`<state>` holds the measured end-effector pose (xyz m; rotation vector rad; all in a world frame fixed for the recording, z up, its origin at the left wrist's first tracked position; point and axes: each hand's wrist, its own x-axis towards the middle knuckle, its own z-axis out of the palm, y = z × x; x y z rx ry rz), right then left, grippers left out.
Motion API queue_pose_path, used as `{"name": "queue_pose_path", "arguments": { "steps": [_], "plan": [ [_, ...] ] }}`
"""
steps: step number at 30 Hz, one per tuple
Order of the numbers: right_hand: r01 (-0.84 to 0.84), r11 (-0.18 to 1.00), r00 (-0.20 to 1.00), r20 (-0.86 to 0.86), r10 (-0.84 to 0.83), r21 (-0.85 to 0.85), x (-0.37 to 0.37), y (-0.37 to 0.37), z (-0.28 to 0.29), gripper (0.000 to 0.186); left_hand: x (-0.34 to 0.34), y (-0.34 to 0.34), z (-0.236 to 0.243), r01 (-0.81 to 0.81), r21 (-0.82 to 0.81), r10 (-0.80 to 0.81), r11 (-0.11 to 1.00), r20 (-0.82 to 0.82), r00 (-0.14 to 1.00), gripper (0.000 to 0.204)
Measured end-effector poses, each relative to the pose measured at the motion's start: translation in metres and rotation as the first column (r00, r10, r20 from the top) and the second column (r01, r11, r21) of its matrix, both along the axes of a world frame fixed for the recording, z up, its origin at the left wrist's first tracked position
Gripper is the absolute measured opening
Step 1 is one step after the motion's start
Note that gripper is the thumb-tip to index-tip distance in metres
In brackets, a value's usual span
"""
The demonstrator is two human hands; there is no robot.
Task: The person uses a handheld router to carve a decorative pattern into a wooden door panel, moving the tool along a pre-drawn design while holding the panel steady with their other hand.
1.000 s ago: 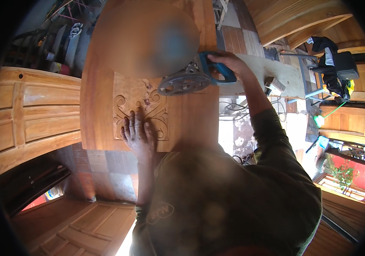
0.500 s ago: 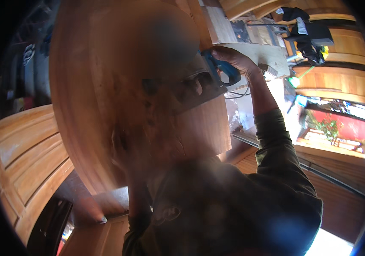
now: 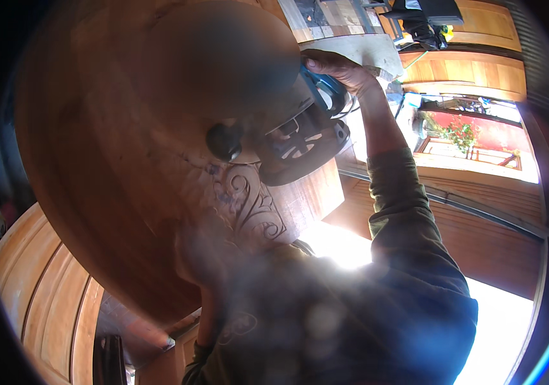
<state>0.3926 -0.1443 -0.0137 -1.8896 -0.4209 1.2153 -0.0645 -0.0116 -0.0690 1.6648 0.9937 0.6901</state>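
Observation:
My right hand [image 3: 342, 74] is closed on the blue handle of a power tool [image 3: 300, 144], whose dark base with cut-out openings is over a large wooden door panel [image 3: 88, 122]; the tool's upper part is hidden in a blur. A round black knob [image 3: 223, 138] is at the tool's left. Below it, scrollwork [image 3: 255, 205] is carved into the panel. My left hand [image 3: 197, 250] lies low on the panel, left of the carving, hazy in shadow and glare, so its fingers are unclear.
Panelled doors [image 3: 43, 289] stand at lower left, more [image 3: 464, 74] at upper right. A pale board [image 3: 367, 50] lies beyond my right hand, with black bags or cloth [image 3: 422, 25] past it. A red wall and plant [image 3: 467, 138] show through an opening at right.
The view has swung, so the panel sits at a slant and the surroundings have shifted. My right hand and tool now appear higher and tilted; my left hand has become hazy.

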Motion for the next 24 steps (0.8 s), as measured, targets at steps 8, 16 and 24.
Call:
{"name": "queue_pose_path", "arguments": {
  "steps": [8,16,24],
  "plan": [
    [-0.131,0.991,0.991,0.014,0.130,0.041,0.003,0.002,0.000,0.074,0.002,-0.002,0.002,0.062,-0.072,-0.062,0.996,0.010,0.998,0.036],
    [-0.097,0.993,0.995,-0.015,0.099,0.072,0.001,0.004,0.007,0.072,0.004,-0.001,0.006,0.032,-0.015,-0.032,0.999,-0.032,0.999,0.034],
    [-0.107,0.989,0.994,-0.026,0.111,0.106,0.000,0.004,0.004,0.073,-0.005,-0.005,-0.009,-0.012,-0.039,0.011,0.999,-0.039,0.999,0.033]
  ]
}}
